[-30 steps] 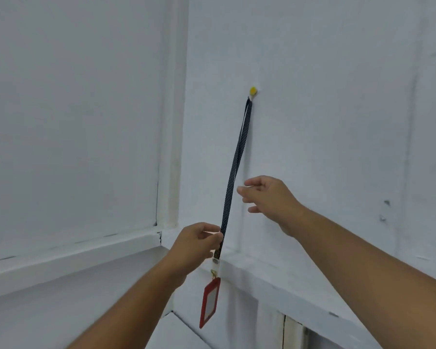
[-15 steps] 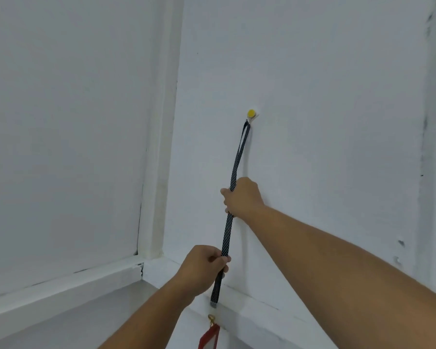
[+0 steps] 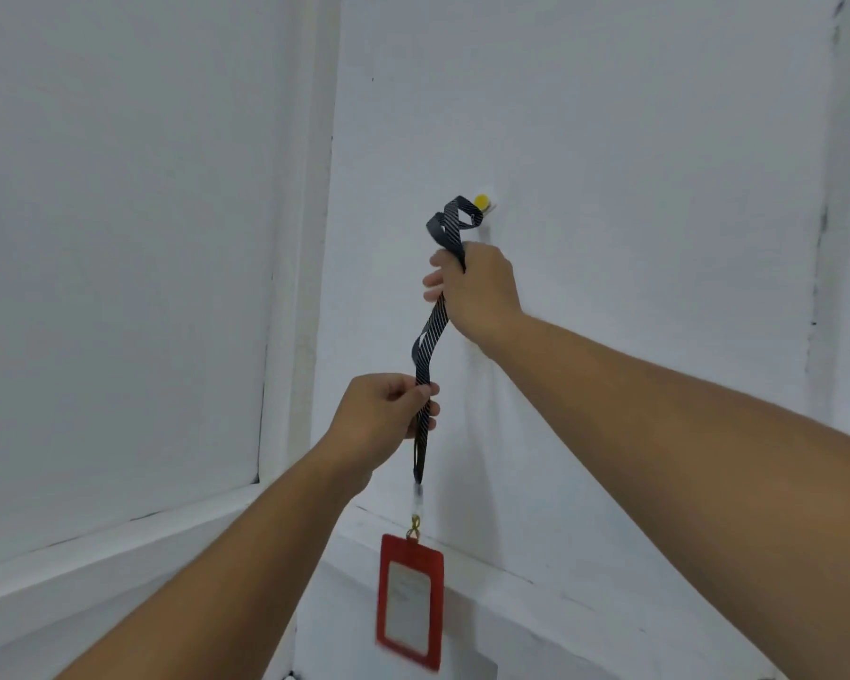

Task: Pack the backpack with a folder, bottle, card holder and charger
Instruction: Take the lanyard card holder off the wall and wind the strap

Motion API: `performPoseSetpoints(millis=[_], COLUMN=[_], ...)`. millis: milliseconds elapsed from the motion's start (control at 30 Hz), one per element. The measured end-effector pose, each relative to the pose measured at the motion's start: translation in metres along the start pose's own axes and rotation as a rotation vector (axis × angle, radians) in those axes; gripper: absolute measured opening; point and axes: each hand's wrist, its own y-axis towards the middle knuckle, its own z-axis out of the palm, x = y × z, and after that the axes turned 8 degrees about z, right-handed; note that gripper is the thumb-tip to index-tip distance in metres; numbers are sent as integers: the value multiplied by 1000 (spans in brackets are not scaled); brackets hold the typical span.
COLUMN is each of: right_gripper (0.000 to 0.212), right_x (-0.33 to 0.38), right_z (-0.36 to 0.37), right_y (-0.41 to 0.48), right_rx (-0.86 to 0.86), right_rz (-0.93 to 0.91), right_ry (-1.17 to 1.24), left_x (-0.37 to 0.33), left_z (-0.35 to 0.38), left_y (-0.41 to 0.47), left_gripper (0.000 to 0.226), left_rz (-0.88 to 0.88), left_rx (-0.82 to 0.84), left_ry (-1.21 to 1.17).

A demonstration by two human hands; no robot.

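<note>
Head view, white wall corner. Yellow hook (image 3: 482, 202) on wall, upper centre of frame. Dark striped lanyard (image 3: 430, 336) runs from hook area down centre of frame; its top loop is slack and twisted just left of hook, cannot tell if it still sits on hook. Right hand (image 3: 479, 287), centre frame just below hook, fingers closed around upper part of lanyard. Left hand (image 3: 384, 419), lower and slightly left, pinches lanyard btwn thumb and fingers, rest of fingers curled. Strap btwn the 2 hands loose and kinked. Red card holder (image 3: 410, 601) hangs from gold clip at lanyard's end, bottom centre of frame, slightly blurred, in front of white ledge (image 3: 536, 581). Both forearms bare.
</note>
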Motion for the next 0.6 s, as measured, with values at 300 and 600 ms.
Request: performPoseSetpoints(millis=[300, 600], right_gripper=[28, 30], right_x=[12, -28], right_z=[-8, -21], right_y=[-3, -30], right_rx=[-10, 119], right_rz=[-629, -533], right_ry=[-237, -223], left_x=[-19, -21], left_z=[6, -2], left_y=[3, -12], left_gripper=[16, 17], left_rz=[66, 43], left_rx=[-6, -23], left_ry=[3, 0])
